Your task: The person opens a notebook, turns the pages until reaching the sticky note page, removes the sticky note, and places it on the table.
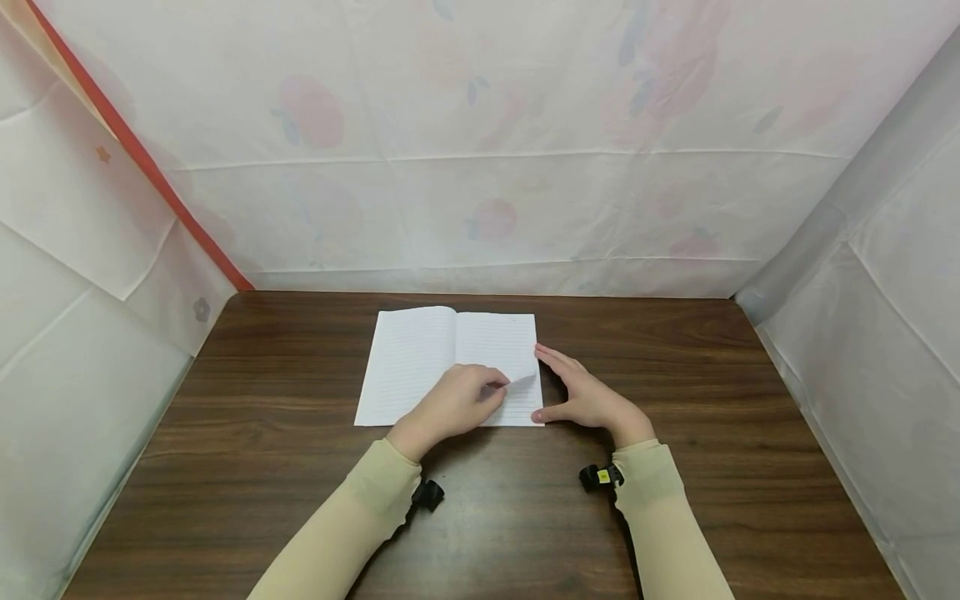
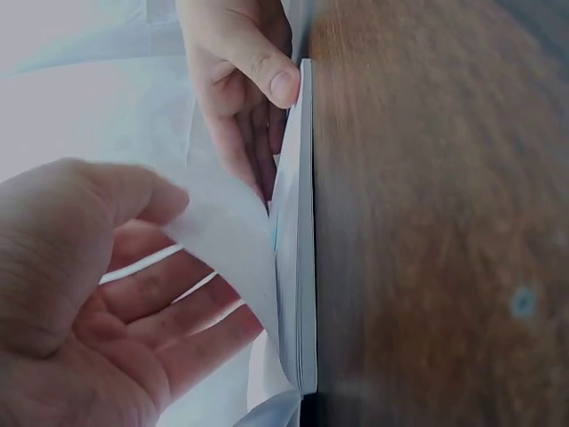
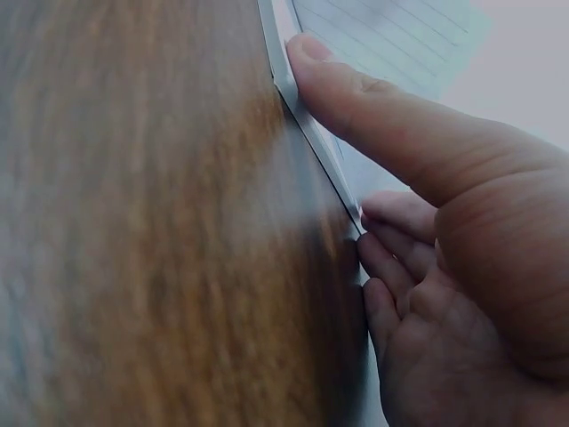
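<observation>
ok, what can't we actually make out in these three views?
- Head view: left hand covers part of the notebook; the lifted page is too small to tell how it's pinched.
- Head view: any writing on the pages is too small to read.
- Left wrist view: the page hides the sheets beneath.
- Right wrist view: right hand fingertips hidden behind the notebook edge; table blurred.
</observation>
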